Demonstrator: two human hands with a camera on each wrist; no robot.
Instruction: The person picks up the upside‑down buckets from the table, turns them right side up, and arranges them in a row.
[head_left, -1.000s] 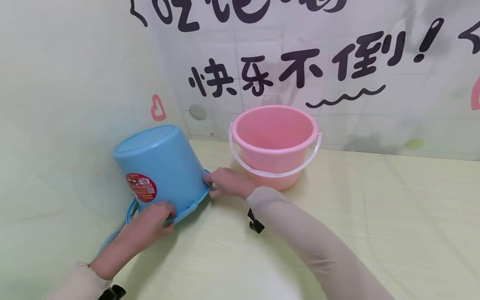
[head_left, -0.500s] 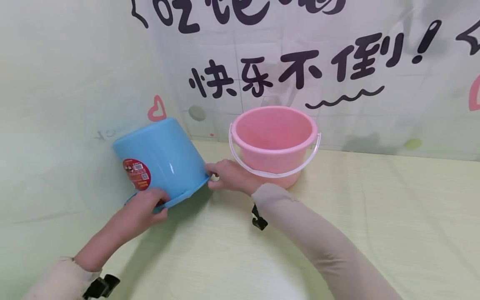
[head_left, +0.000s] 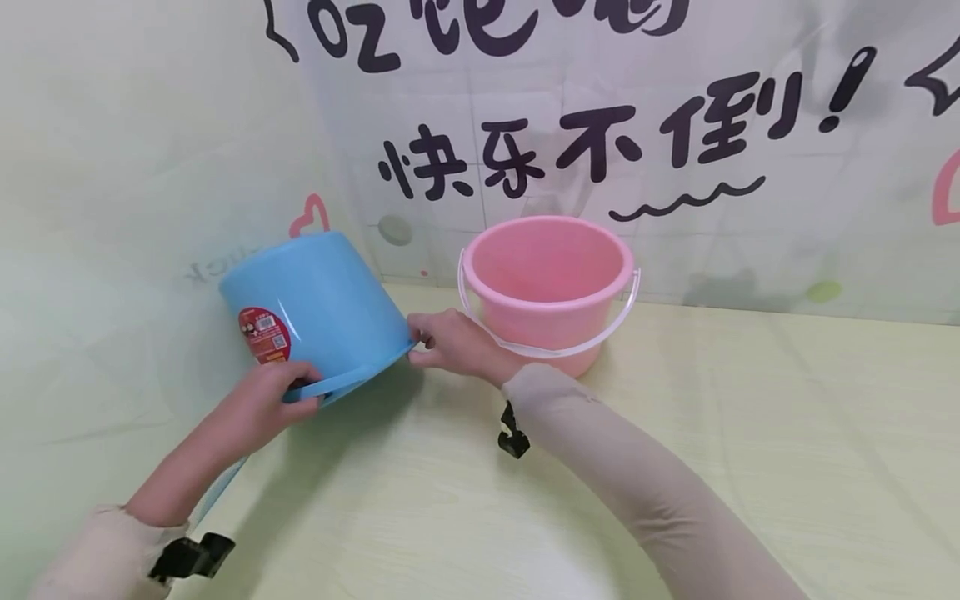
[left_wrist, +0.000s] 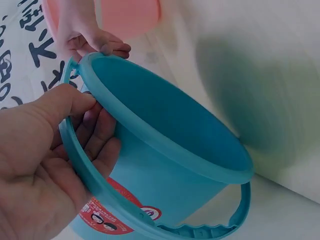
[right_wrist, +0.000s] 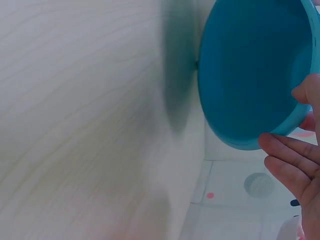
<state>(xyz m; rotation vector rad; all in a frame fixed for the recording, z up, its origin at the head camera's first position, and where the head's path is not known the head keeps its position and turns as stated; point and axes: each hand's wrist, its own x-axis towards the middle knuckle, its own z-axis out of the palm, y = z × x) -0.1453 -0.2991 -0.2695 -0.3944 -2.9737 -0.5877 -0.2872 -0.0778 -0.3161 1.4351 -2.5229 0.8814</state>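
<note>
Two-handed hold on a tilted bucket: the left hand (head_left: 266, 396) grips the rim (left_wrist: 150, 137) of the blue bucket (head_left: 322, 300); the right hand (head_left: 456, 342) pinches the same rim farther round, some of its fingers (right_wrist: 287, 150) extended along the outside. The bucket lies between the two grips and rises beyond them, base uppermost, leaning toward the wall (head_left: 150, 167) on the left hand's side, mouth turned down toward the table (head_left: 787, 433); whether its lowest edge touches the tabletop cannot be told. The blue handle (left_wrist: 120, 204) crosses the left hand and loops away from that grip; it could snag the left hand, so the hold is best kept on the rim, with the handle free. The plastic looks smooth and light; a firm thumb at each grip should matter more than force. Any change of tilt would call for both hands turning at one rate, lest the rim twist out of the narrower right-hand pinch. Just beside the right hand stands the pink bucket (head_left: 555, 325), upright, partly behind the forearm; that wrist is best kept low and close, to avoid nudging it.
</note>
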